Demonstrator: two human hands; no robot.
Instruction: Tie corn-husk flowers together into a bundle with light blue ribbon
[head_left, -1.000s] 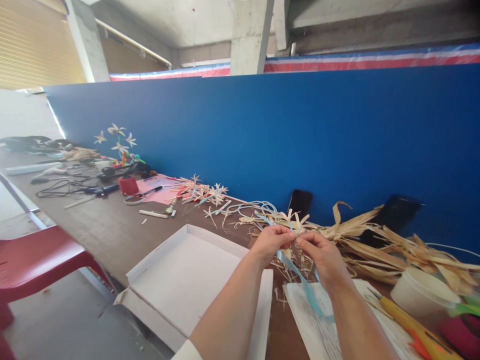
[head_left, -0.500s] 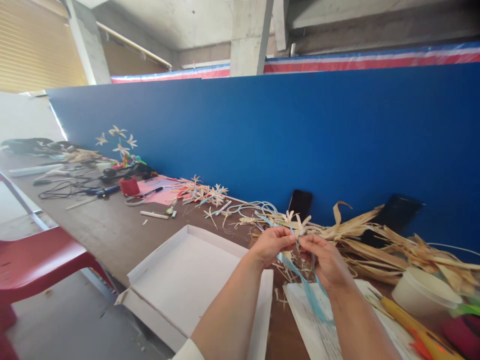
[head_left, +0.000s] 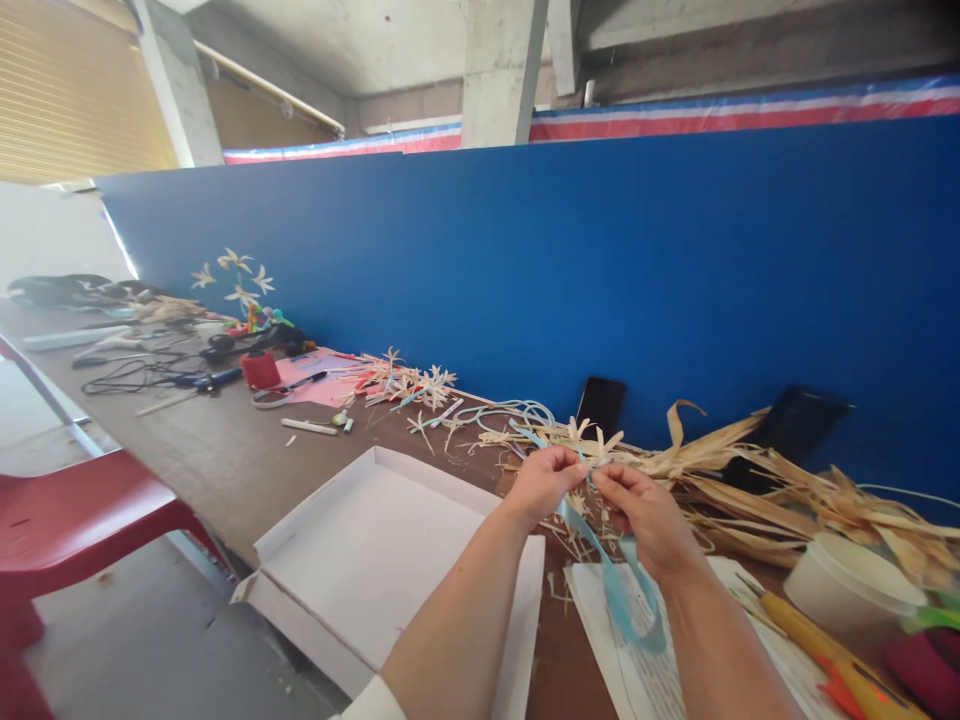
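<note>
My left hand [head_left: 541,487] and my right hand [head_left: 641,512] meet fingertip to fingertip above the table, both closed in a pinch. Between them stand pale, star-shaped husk flowers [head_left: 602,447], their stem mostly hidden by my fingers. A light blue ribbon [head_left: 621,600] runs from the pinch and hangs in a loop below my right hand, over a printed sheet [head_left: 600,610]. My left fingers grip the flower stem, and my right fingers press the ribbon against it. Cut husk bits [head_left: 581,535] lie beneath.
An open white box [head_left: 375,560] lies left of my forearms. Dried husks [head_left: 720,450], two dark phones [head_left: 602,403] and a white tub [head_left: 851,590] are to the right. Finished-looking flowers [head_left: 431,385], a red spool [head_left: 260,370] and cords are farther left, before a blue partition [head_left: 525,270].
The ribbon loop has swung and opened wider below my right hand. My right fingers have shifted slightly around the stem; both hands stay in about the same place.
</note>
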